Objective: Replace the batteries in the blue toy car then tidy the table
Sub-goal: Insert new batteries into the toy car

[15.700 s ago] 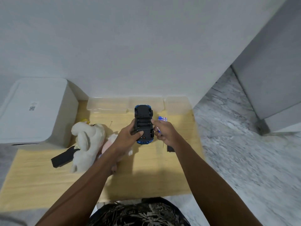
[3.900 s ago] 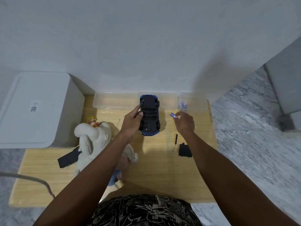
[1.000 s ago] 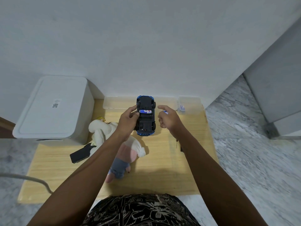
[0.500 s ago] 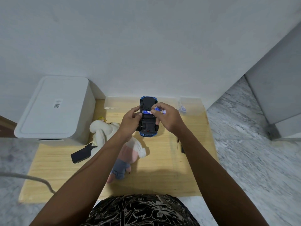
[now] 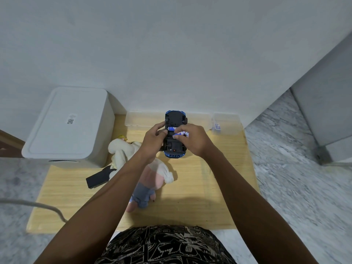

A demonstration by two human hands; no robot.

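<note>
battery [image 5: 181, 133] pinched in right hand [image 5: 192, 141] over upturned car [image 5: 175, 137]

We see the counter [image 5: 190, 180] as pale wood with a fine straight grain and a matt, smooth face. The blue toy car [image 5: 174, 137], at the frame's centre, shows a matt black plastic underside edged by glossier blue plastic, and the battery [image 5: 182, 133] has a shiny printed wrapper. At the upper left, the white box [image 5: 66, 126] looks like smooth matt plastic with a small paper label. The clear containers [image 5: 226, 124] along the far edge are translucent plastic. The plush toy [image 5: 123, 151] is soft, fuzzy cloth, partly knitted grey. The black piece [image 5: 97, 179] looks like matt plastic. The floor [image 5: 297, 187] is polished, veined marble.
</note>
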